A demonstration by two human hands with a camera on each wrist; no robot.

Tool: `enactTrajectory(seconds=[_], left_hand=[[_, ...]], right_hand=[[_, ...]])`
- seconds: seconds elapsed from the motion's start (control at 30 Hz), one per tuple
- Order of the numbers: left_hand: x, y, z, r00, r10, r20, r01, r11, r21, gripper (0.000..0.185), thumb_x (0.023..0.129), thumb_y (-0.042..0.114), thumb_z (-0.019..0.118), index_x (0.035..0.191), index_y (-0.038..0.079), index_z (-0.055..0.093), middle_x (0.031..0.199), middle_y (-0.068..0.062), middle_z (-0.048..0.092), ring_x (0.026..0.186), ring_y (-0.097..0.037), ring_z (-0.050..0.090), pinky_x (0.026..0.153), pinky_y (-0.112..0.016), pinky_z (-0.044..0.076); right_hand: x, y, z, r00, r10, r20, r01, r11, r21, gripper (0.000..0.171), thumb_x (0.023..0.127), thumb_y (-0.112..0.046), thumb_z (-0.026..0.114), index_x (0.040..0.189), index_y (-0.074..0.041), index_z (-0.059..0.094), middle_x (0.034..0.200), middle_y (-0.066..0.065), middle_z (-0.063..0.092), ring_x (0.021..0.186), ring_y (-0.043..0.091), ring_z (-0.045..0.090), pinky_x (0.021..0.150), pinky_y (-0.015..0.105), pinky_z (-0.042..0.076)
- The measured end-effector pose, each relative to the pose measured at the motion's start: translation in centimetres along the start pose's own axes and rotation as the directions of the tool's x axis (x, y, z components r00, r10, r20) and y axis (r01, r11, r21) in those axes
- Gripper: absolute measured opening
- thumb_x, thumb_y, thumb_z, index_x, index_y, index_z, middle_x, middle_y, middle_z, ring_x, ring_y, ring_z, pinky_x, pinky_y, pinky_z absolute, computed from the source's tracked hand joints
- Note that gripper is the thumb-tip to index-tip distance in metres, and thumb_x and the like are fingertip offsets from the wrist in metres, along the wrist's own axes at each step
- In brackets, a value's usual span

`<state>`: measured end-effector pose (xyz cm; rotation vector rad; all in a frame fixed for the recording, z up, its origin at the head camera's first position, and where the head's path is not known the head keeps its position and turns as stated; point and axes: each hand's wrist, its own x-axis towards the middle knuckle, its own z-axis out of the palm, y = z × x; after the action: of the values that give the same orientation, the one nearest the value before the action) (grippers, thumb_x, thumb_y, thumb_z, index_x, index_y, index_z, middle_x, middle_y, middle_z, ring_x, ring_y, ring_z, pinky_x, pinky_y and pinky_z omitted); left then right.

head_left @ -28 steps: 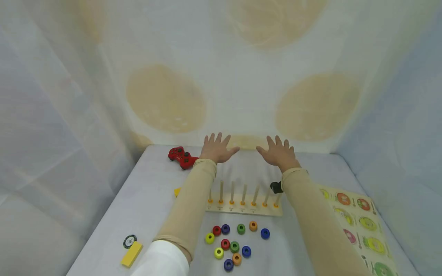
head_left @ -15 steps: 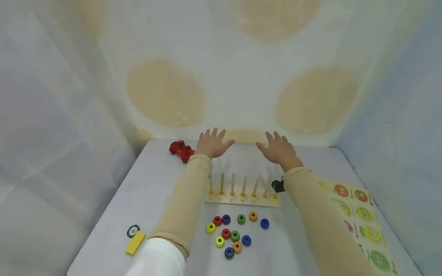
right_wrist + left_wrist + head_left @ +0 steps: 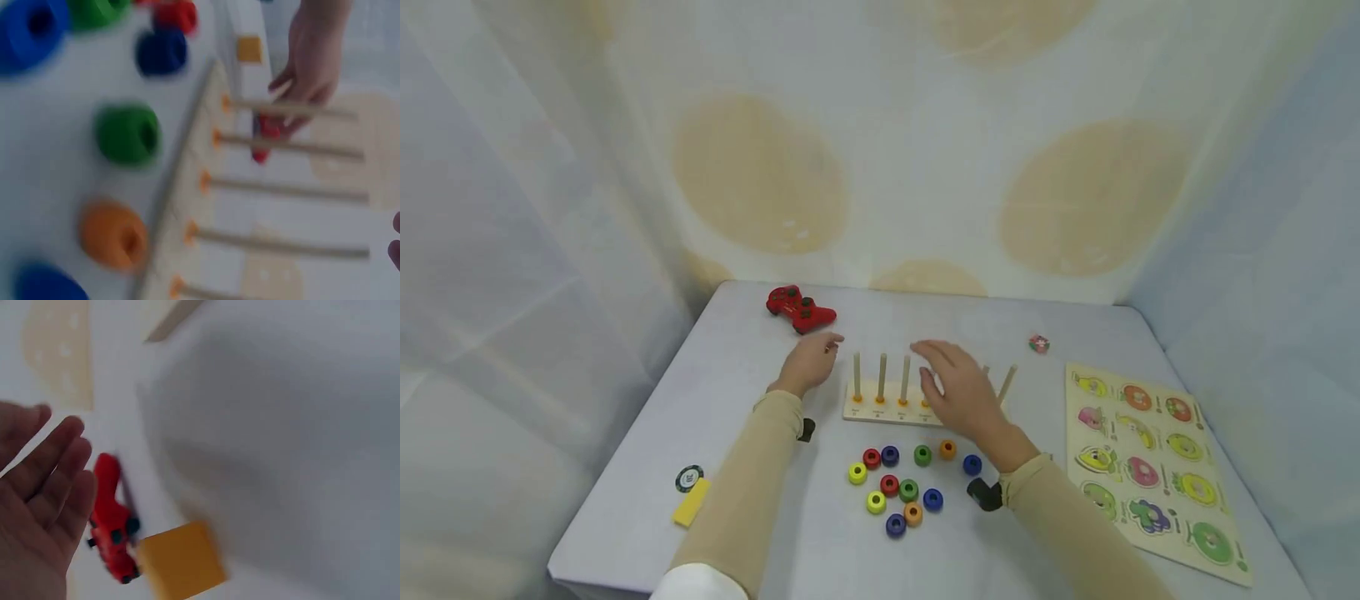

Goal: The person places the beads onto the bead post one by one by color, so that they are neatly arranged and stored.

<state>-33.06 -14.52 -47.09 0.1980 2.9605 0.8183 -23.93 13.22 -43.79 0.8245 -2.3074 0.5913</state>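
My left hand (image 3: pixel 808 362) hovers left of a wooden peg board (image 3: pixel 872 410) with upright pegs. Its fingers are loosely bent and hold nothing, as the left wrist view also shows the left hand (image 3: pixel 47 500). Over the right part of the board is my right hand (image 3: pixel 958 387), fingers relaxed, nothing in its grasp; it hides some pegs. Several coloured wooden beads, among them a green bead (image 3: pixel 922 455) and a blue bead (image 3: pixel 972 465), lie loose in front of the board. Blurred in the right wrist view are an orange bead (image 3: pixel 112 234) and the pegs (image 3: pixel 281 147).
A red game controller (image 3: pixel 801 310) lies at the back left. Farther forward are a poker chip (image 3: pixel 688 477) and a yellow block (image 3: pixel 691 502). Another yellow block (image 3: pixel 181 559) shows in the left wrist view. At right lies a fruit puzzle board (image 3: pixel 1078 467), with a small red-patterned piece (image 3: pixel 1039 343) behind it.
Both hands have drawn back from the far edge and lowered toward the peg board, their spread fingers now loosely bent. The view has tilted slightly, and the small piece at the back right has come into sight.
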Motion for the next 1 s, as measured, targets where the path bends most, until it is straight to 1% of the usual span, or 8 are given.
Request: enactTrajectory(seconds=[0.1,0.17,0.33,0.4,0.47,0.67,0.83,1.0], left_hand=[[-1.7,-1.1,2.2,0.989,0.035,0.146,-0.029,0.999,-0.044,0.042,0.105,0.024,0.05,0.146,0.013,0.057,0.148,-0.013,0.058,0.139,-0.033,0.051,0.118,-0.053,0.041],[-2.7,-1.5,3.3,0.977,0.051,0.207,-0.037,0.997,-0.069,0.047,0.104,0.03,0.055,0.148,0.014,0.055,0.156,-0.012,0.049,0.147,-0.036,0.041,0.123,-0.055,0.033],[-4.5,-2.0,4.5,0.961,0.109,0.255,-0.095,0.993,-0.066,0.069,0.097,0.042,0.067,0.157,0.018,0.043,0.169,-0.006,0.028,0.158,-0.034,0.022,0.128,-0.055,0.022],[-4.9,-2.2,4.5,0.956,0.122,0.268,-0.114,0.992,-0.045,0.078,0.095,0.046,0.069,0.16,0.021,0.035,0.172,-0.004,0.022,0.159,-0.031,0.018,0.129,-0.054,0.021],[-5.2,-2.3,4.6,0.952,0.124,0.28,-0.12,0.992,-0.032,0.085,0.093,0.05,0.071,0.162,0.024,0.03,0.173,-0.001,0.018,0.16,-0.029,0.014,0.129,-0.054,0.019],[-5.1,-2.0,4.4,0.949,0.142,0.28,-0.129,0.989,-0.066,0.089,0.093,0.049,0.071,0.164,0.024,0.023,0.173,0.003,0.016,0.161,-0.025,0.01,0.13,-0.052,0.016],[-5.4,-2.8,4.6,0.945,0.143,0.293,-0.132,0.99,-0.055,0.087,0.096,0.048,0.067,0.165,0.026,0.018,0.174,0.005,0.012,0.162,-0.025,0.006,0.13,-0.053,0.016],[-5.5,-3.5,4.8,0.948,0.15,0.281,-0.133,0.988,-0.078,0.084,0.098,0.047,0.065,0.165,0.027,0.019,0.173,0.006,0.013,0.162,-0.024,0.006,0.13,-0.054,0.016]], right_hand=[[-2.1,-2.8,1.5,0.993,-0.062,0.098,0.06,0.998,0.023,0.036,0.094,-0.012,0.067,0.131,-0.009,0.066,0.128,0.008,0.069,0.118,0.024,0.067,0.1,0.042,0.057],[-3.3,-4.4,2.3,0.976,-0.071,0.205,0.066,0.997,0.033,0.035,0.096,-0.015,0.068,0.13,-0.013,0.067,0.127,0.003,0.07,0.118,0.021,0.067,0.1,0.038,0.057],[-4.8,-7.3,4.1,0.898,-0.057,0.437,0.019,0.996,0.092,0.03,0.1,-0.021,0.063,0.13,-0.018,0.067,0.126,-0.002,0.07,0.118,0.016,0.066,0.101,0.036,0.056],[-5.1,-8.1,4.8,0.869,-0.037,0.494,-0.026,0.992,0.121,0.03,0.102,-0.022,0.061,0.13,-0.017,0.068,0.127,-0.001,0.07,0.118,0.017,0.066,0.101,0.036,0.056],[-5.3,-8.7,5.5,0.852,-0.021,0.522,-0.057,0.989,0.134,0.03,0.101,-0.022,0.062,0.13,-0.015,0.068,0.126,0.0,0.07,0.117,0.017,0.065,0.101,0.036,0.055],[-5.8,-8.8,6.4,0.865,0.041,0.501,-0.109,0.988,0.107,0.032,0.095,-0.024,0.072,0.126,-0.015,0.07,0.125,-0.001,0.07,0.119,0.018,0.064,0.104,0.036,0.054],[-6.4,-8.6,6.5,0.861,0.084,0.502,-0.18,0.973,0.146,0.035,0.094,-0.025,0.073,0.128,-0.014,0.069,0.131,0.0,0.067,0.127,0.018,0.059,0.109,0.036,0.051],[-7.1,-8.4,6.7,0.885,0.074,0.461,-0.169,0.971,0.169,0.033,0.092,-0.02,0.076,0.122,-0.01,0.072,0.134,0.005,0.065,0.128,0.022,0.058,0.11,0.037,0.05]])
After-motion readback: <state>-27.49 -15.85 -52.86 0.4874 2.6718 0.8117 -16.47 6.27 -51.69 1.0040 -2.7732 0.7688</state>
